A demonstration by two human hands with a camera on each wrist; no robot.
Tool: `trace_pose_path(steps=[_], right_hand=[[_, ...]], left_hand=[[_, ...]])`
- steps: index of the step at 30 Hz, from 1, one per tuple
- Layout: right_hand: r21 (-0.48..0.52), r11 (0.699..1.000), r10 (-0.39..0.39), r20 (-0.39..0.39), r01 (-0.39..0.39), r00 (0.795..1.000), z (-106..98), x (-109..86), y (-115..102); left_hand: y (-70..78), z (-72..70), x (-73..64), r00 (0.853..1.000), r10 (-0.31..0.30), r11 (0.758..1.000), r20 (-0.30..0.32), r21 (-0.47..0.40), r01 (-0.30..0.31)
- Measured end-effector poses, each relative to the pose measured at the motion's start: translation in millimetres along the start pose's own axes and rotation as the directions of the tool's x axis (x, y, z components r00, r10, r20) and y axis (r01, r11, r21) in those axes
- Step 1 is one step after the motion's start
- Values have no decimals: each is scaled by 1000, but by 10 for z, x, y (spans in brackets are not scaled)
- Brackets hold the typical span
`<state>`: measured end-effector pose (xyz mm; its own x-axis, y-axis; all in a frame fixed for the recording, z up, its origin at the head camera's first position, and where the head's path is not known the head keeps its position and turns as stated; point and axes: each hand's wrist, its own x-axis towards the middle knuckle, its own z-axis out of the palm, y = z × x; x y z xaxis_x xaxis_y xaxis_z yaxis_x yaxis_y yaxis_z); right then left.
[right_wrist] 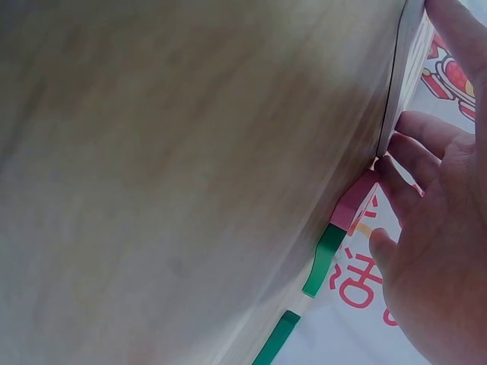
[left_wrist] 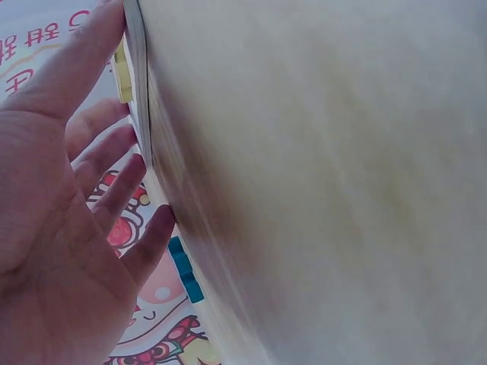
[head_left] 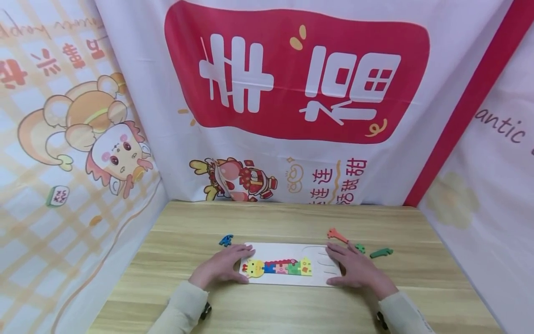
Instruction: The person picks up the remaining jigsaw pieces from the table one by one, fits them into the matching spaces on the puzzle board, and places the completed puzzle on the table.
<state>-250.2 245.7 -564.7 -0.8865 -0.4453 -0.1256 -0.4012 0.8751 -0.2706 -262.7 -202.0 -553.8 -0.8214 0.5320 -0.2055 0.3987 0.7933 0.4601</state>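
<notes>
A white puzzle board lies flat on the wooden table, with a giraffe puzzle of colourful pieces on it: a yellow head at the left, then blue, pink, green and yellow body pieces under a red mane. Thin outlines mark the board's bare right part. At the left end, my left hand rests with thumb and fingers spread at the corners. My right hand touches the right end in the same way, its fingers fairly straight. Both wrist views show fingertips right at the board's edge.
Beyond my left hand is a loose blue piece. Past my right hand lie an orange-red piece, a small green piece and a longer green one. Printed cloth walls enclose the table at the back and sides.
</notes>
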Motion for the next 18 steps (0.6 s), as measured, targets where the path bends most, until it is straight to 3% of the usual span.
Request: trace_pose_path(steps=[18], right_hand=[[26,1000,6,6,-7,1000,-70,-1,-60]], left_hand=[[27,4,-20,1000,-13,1000,6,-19,14]])
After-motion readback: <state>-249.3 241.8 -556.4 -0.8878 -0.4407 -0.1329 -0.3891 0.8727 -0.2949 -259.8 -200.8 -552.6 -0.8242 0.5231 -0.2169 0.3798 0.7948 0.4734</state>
